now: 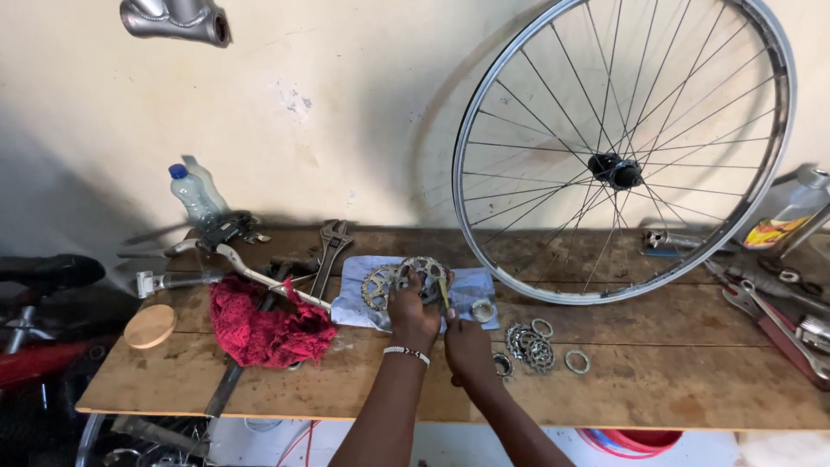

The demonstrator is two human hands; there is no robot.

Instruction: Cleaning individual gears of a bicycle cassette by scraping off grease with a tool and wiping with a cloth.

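A spoked bicycle wheel point(622, 151) leans against the wall so it stays upright on your wooden workbench point(657, 380). Your left hand point(413, 313) clamps a toothed cassette sprocket point(422, 275) on edge above a pale cloth point(471, 290). Your right hand point(467, 346), touching the left, grips a thin tool point(443, 296) whose tip is hidden. Loose sprockets and spacer rings point(540, 344) lie just right.

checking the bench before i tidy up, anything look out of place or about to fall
One thing stands out: the round wooden disc sits at the left end of the workbench, partly overhanging the edge. Loose sprockets and rings lie scattered beside the right hand; the left hand holds a sprocket cluster.
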